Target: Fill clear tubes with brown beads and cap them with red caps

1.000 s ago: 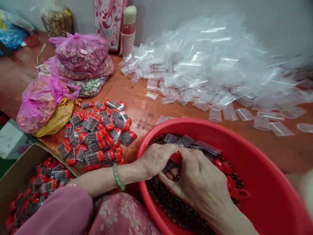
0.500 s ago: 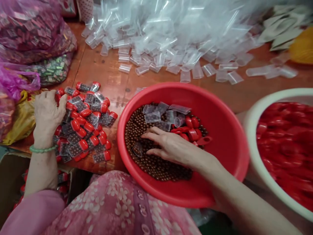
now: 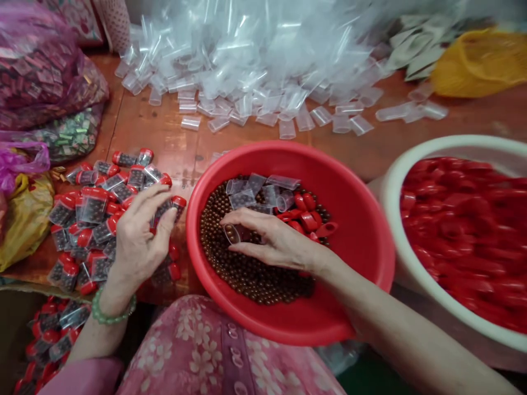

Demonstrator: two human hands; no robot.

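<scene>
Left hand (image 3: 140, 241) lifted off capped tubes (image 3: 99, 214) (orange wooden table (image 3: 164, 131)).

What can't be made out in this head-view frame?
- Right hand: its fingers cover most of the clear tube in the red basin; how full it is cannot be told.
- Left hand: whether it grips anything over the capped tubes is hidden by the hand's back.
- White basin: cut off by the right edge.
- Clear tube heap: blurred.

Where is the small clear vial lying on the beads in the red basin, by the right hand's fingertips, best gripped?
Probably across the clear vial's flattened sides near its closed end, coming from above. It lies on its side on the brown beads, mouth toward the left; the right hand already touches it.
</scene>
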